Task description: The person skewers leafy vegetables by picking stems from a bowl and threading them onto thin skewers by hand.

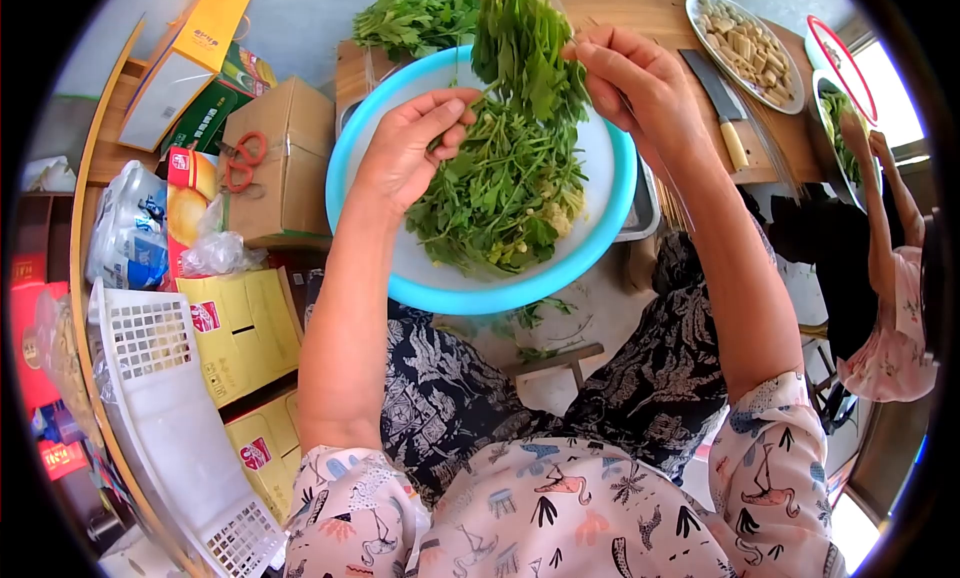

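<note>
A pile of leafy greens, with some paler yellowish bits, fills the middle of a white basin with a blue rim. Above it hangs a dense bunch of green leaves, a thin stick-like line showing near its top. My right hand pinches the right edge of this bunch between thumb and fingers. On the left, my left hand is closed over the basin, thumb against curled fingers, with a bit of green at the fingertips. What exactly lies inside its grip is mostly hidden.
More greens lie behind the basin. A cleaver, thin skewers and a plate of pale chunks are on the right. Left stand a cardboard box, orange-handled scissors and a white crate. Another person's arms reach a bowl.
</note>
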